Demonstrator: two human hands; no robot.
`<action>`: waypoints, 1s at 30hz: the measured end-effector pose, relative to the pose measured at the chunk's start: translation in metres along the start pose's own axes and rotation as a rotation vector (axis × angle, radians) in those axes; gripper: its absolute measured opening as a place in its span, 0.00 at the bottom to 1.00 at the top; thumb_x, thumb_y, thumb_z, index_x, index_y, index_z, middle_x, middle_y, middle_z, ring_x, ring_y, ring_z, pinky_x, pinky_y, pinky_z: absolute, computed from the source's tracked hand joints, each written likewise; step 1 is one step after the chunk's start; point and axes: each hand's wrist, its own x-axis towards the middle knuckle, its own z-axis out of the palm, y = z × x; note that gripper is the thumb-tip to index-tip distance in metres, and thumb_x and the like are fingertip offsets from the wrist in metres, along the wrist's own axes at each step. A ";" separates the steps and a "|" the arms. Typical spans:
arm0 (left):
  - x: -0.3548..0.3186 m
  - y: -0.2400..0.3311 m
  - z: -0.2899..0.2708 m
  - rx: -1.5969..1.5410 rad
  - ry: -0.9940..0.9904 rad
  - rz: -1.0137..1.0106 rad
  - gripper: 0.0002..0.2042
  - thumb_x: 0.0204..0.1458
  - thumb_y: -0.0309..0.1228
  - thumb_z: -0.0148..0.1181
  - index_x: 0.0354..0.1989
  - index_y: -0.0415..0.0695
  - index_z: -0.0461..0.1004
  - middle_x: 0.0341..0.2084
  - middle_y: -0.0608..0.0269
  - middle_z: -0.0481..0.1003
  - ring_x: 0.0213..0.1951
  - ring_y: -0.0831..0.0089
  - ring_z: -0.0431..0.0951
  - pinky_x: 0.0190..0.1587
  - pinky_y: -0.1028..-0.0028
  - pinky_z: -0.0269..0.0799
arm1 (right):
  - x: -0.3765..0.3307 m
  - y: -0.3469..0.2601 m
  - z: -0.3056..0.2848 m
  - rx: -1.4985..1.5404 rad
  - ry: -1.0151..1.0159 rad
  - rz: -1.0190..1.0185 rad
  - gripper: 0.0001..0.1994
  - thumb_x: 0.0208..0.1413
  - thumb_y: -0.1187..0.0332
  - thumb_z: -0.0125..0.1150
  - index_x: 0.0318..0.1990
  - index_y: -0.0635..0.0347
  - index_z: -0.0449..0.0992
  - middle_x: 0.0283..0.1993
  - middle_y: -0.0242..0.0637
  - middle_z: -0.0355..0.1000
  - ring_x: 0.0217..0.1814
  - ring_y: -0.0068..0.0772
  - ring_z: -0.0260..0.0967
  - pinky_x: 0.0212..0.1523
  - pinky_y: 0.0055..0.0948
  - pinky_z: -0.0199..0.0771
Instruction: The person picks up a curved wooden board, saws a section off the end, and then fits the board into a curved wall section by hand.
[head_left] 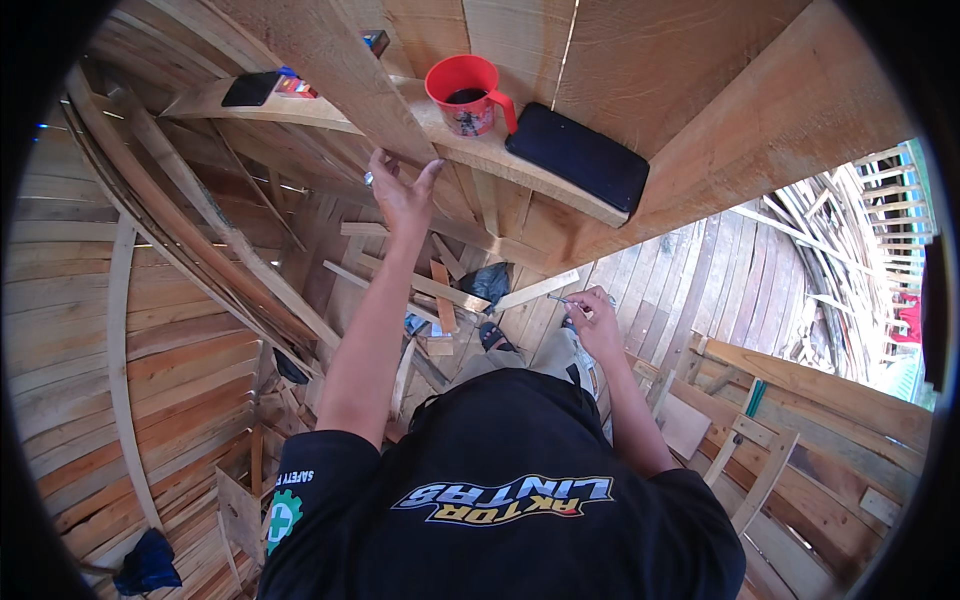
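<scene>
Plank point(340, 70), slanting overhead against the ledge beside the red mug point(465, 92), looks stiff and heavy, so steady its lower edge where your spread left hand point(400, 195) presses while your right hand point(595, 320) pinches small metal fasteners point(562, 299).

One red mug point(466, 93), two dark phones point(578, 156) point(250, 89), two hands point(402, 193) point(596, 320)

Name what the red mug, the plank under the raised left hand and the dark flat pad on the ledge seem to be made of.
Red mug: probably plastic, with a smooth even colour and a moulded handle.
Plank: bare unfinished wood, pale with visible grain; the left hand touches its lower edge.
Dark flat pad: matt black with rounded corners, perhaps foam or rubber; unclear.
</scene>
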 end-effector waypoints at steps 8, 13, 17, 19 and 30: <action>0.002 0.004 -0.006 0.035 0.005 -0.012 0.45 0.38 0.40 0.78 0.60 0.31 0.57 0.49 0.40 0.70 0.52 0.54 0.73 0.56 0.62 0.68 | 0.057 -0.074 0.036 0.493 -0.366 0.115 0.07 0.59 0.74 0.55 0.42 0.66 0.75 0.33 0.36 0.76 0.34 0.21 0.74 0.35 0.22 0.74; -0.001 0.005 -0.003 -0.006 0.013 0.048 0.41 0.40 0.39 0.76 0.58 0.32 0.57 0.48 0.42 0.69 0.51 0.51 0.71 0.54 0.60 0.67 | 0.101 -0.081 0.071 0.542 -0.368 0.108 0.09 0.61 0.75 0.50 0.47 0.66 0.67 0.32 0.38 0.74 0.26 0.21 0.70 0.26 0.21 0.71; 0.000 -0.003 -0.007 0.042 0.037 0.043 0.43 0.39 0.39 0.77 0.59 0.31 0.57 0.49 0.41 0.70 0.51 0.55 0.74 0.54 0.63 0.70 | 0.146 -0.099 0.093 0.547 -0.262 0.130 0.11 0.63 0.73 0.49 0.51 0.63 0.64 0.31 0.39 0.74 0.19 0.20 0.62 0.21 0.22 0.65; 0.000 0.004 -0.006 0.010 0.034 0.081 0.42 0.40 0.38 0.77 0.59 0.31 0.57 0.49 0.42 0.70 0.50 0.55 0.74 0.54 0.63 0.71 | 0.183 -0.086 0.108 0.458 -0.216 0.051 0.08 0.63 0.70 0.50 0.45 0.62 0.69 0.30 0.36 0.72 0.20 0.18 0.60 0.21 0.23 0.63; -0.001 0.006 -0.008 0.002 0.059 0.169 0.40 0.38 0.36 0.77 0.56 0.32 0.58 0.46 0.43 0.71 0.48 0.53 0.74 0.52 0.63 0.71 | 0.269 -0.116 0.142 1.070 -0.282 0.167 0.06 0.59 0.71 0.58 0.41 0.49 0.69 0.26 0.27 0.68 0.20 0.24 0.63 0.18 0.21 0.63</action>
